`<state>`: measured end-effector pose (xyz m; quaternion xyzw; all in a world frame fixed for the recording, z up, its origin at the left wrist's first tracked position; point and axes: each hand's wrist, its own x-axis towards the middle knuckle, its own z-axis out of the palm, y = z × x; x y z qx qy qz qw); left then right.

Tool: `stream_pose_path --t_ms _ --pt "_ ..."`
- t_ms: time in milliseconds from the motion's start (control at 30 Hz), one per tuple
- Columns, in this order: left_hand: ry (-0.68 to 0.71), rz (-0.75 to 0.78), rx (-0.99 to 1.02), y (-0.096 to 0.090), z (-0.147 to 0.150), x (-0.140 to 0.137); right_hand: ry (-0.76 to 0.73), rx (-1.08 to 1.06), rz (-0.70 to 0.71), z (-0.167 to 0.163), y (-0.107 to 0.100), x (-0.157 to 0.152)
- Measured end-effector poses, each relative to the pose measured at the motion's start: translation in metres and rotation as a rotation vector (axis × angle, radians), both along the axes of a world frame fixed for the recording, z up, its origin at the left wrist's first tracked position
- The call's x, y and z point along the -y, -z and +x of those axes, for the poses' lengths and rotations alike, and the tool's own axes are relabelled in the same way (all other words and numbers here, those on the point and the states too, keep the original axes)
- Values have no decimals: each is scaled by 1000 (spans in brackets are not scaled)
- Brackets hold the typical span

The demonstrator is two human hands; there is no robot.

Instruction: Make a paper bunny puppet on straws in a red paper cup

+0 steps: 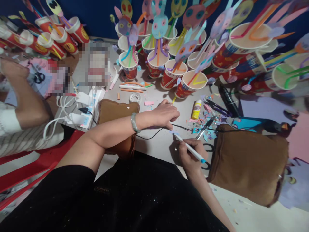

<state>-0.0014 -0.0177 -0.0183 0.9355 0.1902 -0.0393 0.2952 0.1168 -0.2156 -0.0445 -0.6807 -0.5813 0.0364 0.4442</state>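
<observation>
One right hand (192, 162), fingers clamped on a white marker (191, 149) with a blue-green end, its tip slanting down to a small lilac paper piece (174, 132) on the grey tabletop (154, 147); one left hand (166, 113), a bracelet (135, 122) at the wrist, fingers bent and lowered to the table, thumb beside the same lilac piece, whether closed on anything cannot be told; one thin black cord (154, 136), running under the left hand; one yellow glue stick (196, 110), lying right of that hand; paper scraps (209, 111), many-coloured, just beside the glue; two brown cushions, one (117, 111) beneath the left forearm, the other (249, 166) right of the right hand, scissor handles (206, 165) showing between hand and cushion; one tape roll (134, 98), flat; red paper cups (173, 74), numerous, ranked behind, bearing paper animal faces (159, 26) on coloured straws; one co-worker's forearm (29, 91), far left.
</observation>
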Motion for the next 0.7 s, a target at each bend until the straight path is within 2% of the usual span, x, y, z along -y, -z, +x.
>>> stream_pose_path --t_ms 133,300,700 --pt "6 -10 -15 -3 0 -1 35 38 25 1 1 1" --pt "23 -27 -17 -7 -1 -3 10 25 3 0 -2 -1" --pt "60 -9 42 -2 -1 -7 -3 8 -35 -1 0 -1"
